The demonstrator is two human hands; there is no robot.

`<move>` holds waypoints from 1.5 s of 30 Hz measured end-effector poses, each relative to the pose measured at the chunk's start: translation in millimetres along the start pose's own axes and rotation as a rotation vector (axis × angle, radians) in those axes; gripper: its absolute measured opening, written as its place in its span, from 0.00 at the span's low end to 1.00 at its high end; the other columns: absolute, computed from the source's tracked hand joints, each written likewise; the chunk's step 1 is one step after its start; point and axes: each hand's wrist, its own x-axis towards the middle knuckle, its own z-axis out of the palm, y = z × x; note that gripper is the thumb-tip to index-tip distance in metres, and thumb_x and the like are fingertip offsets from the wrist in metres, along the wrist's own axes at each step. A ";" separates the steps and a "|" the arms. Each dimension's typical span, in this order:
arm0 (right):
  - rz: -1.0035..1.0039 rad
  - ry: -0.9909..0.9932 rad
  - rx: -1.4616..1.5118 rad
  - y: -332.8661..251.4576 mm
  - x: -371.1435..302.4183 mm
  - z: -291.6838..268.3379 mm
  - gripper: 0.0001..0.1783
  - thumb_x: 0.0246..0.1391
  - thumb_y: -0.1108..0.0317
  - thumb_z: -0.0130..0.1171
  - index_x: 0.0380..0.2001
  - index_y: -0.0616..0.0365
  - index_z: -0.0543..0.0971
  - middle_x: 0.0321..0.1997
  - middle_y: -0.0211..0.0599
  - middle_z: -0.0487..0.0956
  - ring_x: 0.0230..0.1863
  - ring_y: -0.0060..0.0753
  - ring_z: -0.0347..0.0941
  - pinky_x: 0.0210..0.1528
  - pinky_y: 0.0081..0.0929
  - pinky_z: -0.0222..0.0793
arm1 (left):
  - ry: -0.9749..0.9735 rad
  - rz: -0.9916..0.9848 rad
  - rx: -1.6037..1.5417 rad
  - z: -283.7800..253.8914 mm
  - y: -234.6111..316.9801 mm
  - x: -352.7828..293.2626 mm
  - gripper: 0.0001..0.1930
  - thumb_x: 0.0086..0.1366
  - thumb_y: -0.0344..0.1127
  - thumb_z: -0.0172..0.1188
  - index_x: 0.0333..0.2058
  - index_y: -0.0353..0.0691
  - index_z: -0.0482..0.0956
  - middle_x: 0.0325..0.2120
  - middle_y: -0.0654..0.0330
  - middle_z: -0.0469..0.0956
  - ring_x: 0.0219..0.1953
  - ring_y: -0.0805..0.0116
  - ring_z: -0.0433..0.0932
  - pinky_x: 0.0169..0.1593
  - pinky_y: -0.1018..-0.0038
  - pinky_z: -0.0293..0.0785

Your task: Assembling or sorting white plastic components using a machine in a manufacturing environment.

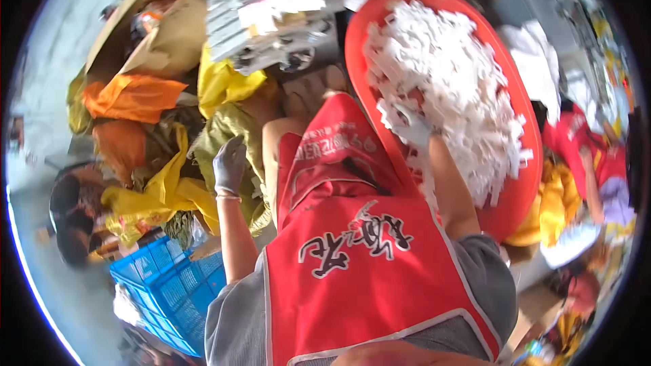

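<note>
A long red tub [358, 47] stands at my right side, heaped with small white strip-like pieces [447, 61]. My right hand [412, 129], in a pale glove, reaches over the tub's near-left part. Its fingers close on some of the white pieces, though white glove and white pieces blend together. On the left, my left hand [230, 165], in a grey-white glove, is raised beside an olive-green sack [234, 132]. Its fingers are loosely bent and apart, with nothing seen in them. A red apron [352, 264] covers my lap.
Ahead is a metal machine [237, 24]. Left of it are an open cardboard box [163, 47], orange cloth [132, 98] and yellow sacks [224, 81]. A blue crate [169, 285] stands at my lower left. Other people in red [576, 139] are at the far right.
</note>
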 end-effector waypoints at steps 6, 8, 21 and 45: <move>-0.214 0.150 0.142 -5.0 -7.9 -16.3 0.33 0.52 0.69 0.57 0.61 0.53 0.60 0.61 0.42 0.65 0.62 0.36 0.62 0.59 0.30 0.61 | 0.286 0.291 -0.112 -54.7 78.1 71.9 0.10 0.59 0.28 0.57 0.40 0.34 0.78 0.36 0.53 0.80 0.39 0.60 0.80 0.44 0.71 0.73; -0.276 0.291 -0.101 -16.4 -17.5 -21.1 0.30 0.52 0.71 0.56 0.59 0.55 0.61 0.60 0.40 0.66 0.62 0.36 0.61 0.60 0.30 0.59 | 0.322 0.382 -0.103 -64.1 100.7 96.4 0.11 0.59 0.28 0.57 0.40 0.34 0.78 0.37 0.53 0.80 0.40 0.60 0.79 0.45 0.71 0.73; -0.443 0.437 0.324 -163.6 -34.9 -56.1 0.26 0.56 0.72 0.51 0.59 0.60 0.63 0.56 0.34 0.68 0.57 0.27 0.63 0.59 0.26 0.58 | -0.089 0.449 -0.171 -58.2 156.8 194.0 0.18 0.54 0.31 0.63 0.44 0.38 0.76 0.38 0.55 0.79 0.40 0.64 0.79 0.45 0.72 0.73; -1.090 0.392 -0.404 -294.8 67.8 -46.9 0.23 0.53 0.59 0.57 0.52 0.49 0.71 0.46 0.42 0.77 0.43 0.45 0.75 0.46 0.35 0.69 | 0.336 -0.293 -0.354 -25.9 -99.5 -43.9 0.17 0.61 0.35 0.59 0.47 0.36 0.75 0.44 0.59 0.77 0.43 0.69 0.75 0.48 0.74 0.70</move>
